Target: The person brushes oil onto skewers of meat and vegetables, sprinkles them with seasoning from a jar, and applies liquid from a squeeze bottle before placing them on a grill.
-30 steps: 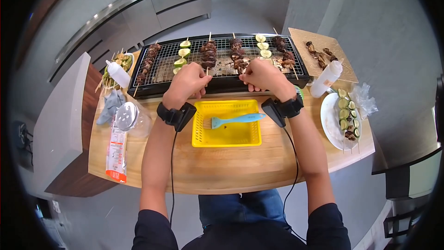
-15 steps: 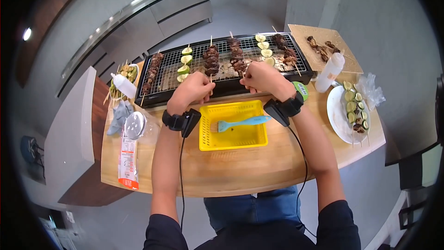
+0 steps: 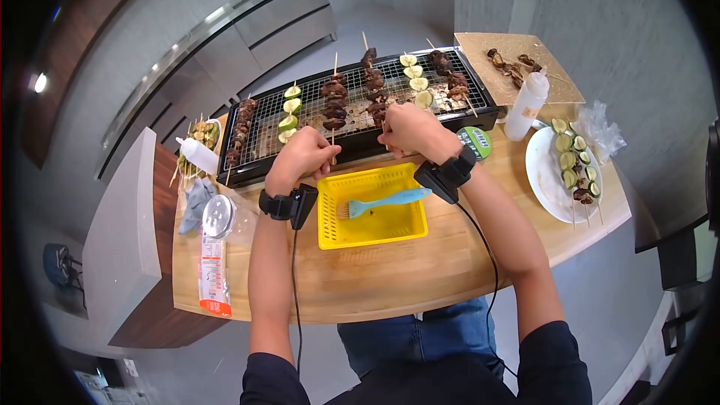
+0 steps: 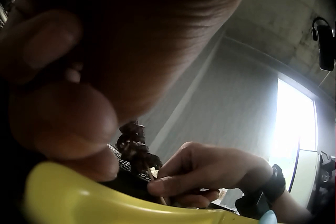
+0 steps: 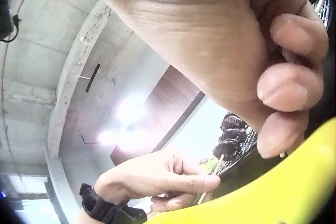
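My left hand (image 3: 304, 156) is at the grill's front edge, its thumb and fingers pinching the stick of a meat skewer (image 3: 334, 103). My right hand (image 3: 416, 131) pinches the stick end of another meat skewer (image 3: 373, 84), whose far tip reaches past the grill's back edge in the head view. In the right wrist view, the left hand (image 5: 163, 179) grips its thin stick (image 5: 216, 170) below dark meat chunks. The right hand (image 4: 210, 174) shows likewise in the left wrist view. Both skewers lie lengthwise over the black grill (image 3: 358, 141) with its wire mesh.
Zucchini skewers (image 3: 290, 105) and more meat skewers (image 3: 240, 131) lie on the mesh. A yellow basket (image 3: 326, 236) holding a blue brush (image 3: 390, 199) sits before the hands. Squeeze bottles (image 3: 526, 105), a white plate (image 3: 544, 191) of skewers, a jar (image 3: 238, 219) and a board (image 3: 476, 49) surround them.
The head view has shifted and turned slightly. Both hands keep pinching the same sticks; the right hand's skewer now extends farther past the grill's back edge in view.
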`<state>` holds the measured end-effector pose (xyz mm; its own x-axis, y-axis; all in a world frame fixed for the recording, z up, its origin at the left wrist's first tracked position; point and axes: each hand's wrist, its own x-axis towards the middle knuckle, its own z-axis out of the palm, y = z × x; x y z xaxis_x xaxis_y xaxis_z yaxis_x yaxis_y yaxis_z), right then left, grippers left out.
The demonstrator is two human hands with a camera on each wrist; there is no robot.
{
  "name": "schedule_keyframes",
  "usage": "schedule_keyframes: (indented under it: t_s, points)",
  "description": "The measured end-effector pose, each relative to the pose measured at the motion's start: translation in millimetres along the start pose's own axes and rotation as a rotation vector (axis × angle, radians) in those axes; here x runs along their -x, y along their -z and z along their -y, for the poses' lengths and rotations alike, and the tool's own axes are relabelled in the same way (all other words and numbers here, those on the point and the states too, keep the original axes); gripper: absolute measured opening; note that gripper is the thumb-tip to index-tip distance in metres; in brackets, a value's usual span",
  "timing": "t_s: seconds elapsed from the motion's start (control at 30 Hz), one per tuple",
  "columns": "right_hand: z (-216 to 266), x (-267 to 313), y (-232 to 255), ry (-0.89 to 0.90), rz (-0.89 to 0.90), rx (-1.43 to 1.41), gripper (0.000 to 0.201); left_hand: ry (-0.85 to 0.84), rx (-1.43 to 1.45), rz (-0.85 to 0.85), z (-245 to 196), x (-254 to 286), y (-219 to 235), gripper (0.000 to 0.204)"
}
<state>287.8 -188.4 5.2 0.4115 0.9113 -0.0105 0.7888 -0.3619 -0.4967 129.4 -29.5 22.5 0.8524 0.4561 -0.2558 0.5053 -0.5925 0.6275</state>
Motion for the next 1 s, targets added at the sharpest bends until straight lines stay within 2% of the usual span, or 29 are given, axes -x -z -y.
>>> schedule_keyframes:
  t_s: [0.77,1.0]
  points:
    - [1.2,1.2,1.0,-0.032,0.006,-0.011,0.020,-0.055,0.046,0.022,7.0,-2.6,0.3,0.029]
    - [1.7,2.3,2.1,-0.043,0.012,-0.003,0.019,-0.009,0.027,0.011,2.5,-0.5,0.2,0.027]
